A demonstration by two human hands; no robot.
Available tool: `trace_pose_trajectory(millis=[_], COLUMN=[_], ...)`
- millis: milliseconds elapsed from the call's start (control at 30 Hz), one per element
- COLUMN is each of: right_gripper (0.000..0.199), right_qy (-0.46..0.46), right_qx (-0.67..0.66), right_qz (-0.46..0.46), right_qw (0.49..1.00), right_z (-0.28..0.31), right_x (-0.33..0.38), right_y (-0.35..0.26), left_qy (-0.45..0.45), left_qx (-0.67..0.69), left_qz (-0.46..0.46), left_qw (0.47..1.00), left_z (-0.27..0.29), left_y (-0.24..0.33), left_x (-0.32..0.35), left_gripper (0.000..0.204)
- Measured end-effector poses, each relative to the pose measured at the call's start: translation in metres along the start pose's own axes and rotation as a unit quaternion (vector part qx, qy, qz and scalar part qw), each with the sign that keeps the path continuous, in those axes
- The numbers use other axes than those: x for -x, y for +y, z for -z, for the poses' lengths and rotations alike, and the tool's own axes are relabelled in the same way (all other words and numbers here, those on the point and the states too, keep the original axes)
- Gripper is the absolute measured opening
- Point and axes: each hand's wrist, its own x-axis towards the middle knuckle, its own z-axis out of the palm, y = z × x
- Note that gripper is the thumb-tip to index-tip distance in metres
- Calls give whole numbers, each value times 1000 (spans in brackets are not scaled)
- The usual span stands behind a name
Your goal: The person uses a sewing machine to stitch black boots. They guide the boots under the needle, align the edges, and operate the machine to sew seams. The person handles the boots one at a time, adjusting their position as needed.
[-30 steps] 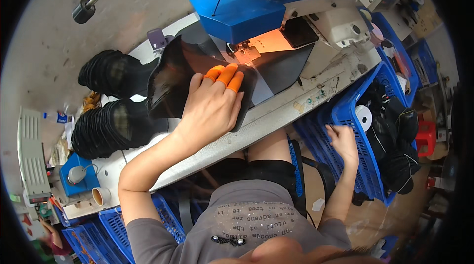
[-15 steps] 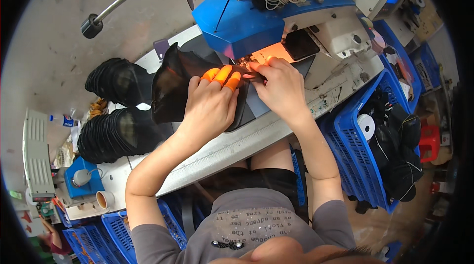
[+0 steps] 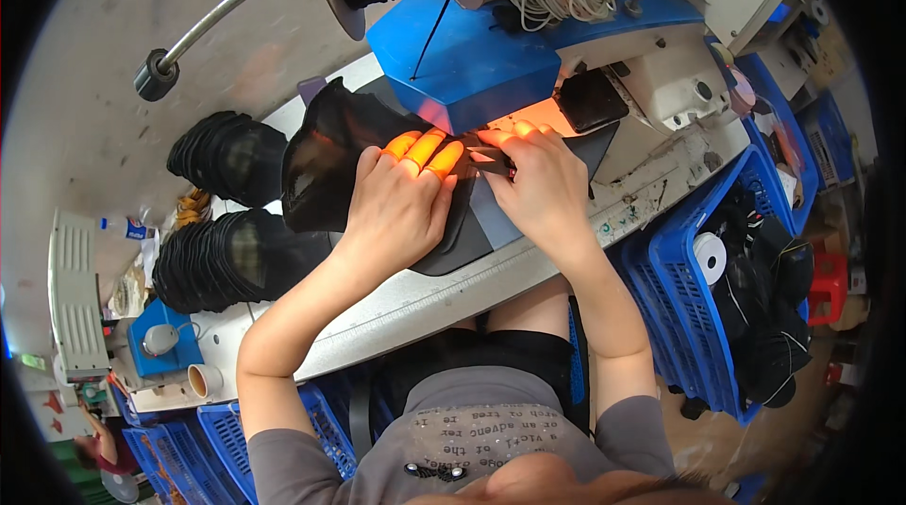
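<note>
A black fabric piece (image 3: 326,160), curved and cup-like, stands partly raised on the sewing machine bed, its right end under the blue machine head (image 3: 462,57). My left hand (image 3: 401,198), orange covers on several fingertips, is closed on this piece and presses its edge near the lit needle area. Close by on the right, my right hand (image 3: 540,170) has its fingertips at the same edge. Dark pointed snips (image 3: 491,161) stick out from under its palm, gripped in the curled fingers. The needle itself is hidden behind the head and fingers.
Two stacks of black shaped pieces, an upper stack (image 3: 226,156) and a lower stack (image 3: 212,260), lie left. A black phone-like slab (image 3: 593,101) rests right of the head. A blue crate (image 3: 694,316) holds black goods. A paper cup (image 3: 203,380) stands at the table's left end.
The whole view has shifted slightly. Both hands stay at the fabric edge; the right fingertips have spread a little along it, and the snips show more between the hands.
</note>
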Motion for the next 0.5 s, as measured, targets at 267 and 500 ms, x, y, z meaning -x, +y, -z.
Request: trace_pose_trajectory(millis=[267, 500], right_gripper=[32, 31], right_qy=[12, 12], right_qx=[-9, -25], right_qz=[8, 19], right_qw=[1000, 999], right_z=[2, 3], right_x=[0, 0], right_y=[2, 5], left_qy=[-16, -74], left_qx=[32, 93], left_qz=[-44, -57], left_qw=[998, 991], left_z=[1, 1], left_y=[-22, -46], left_x=[-6, -12], left_gripper=[30, 30])
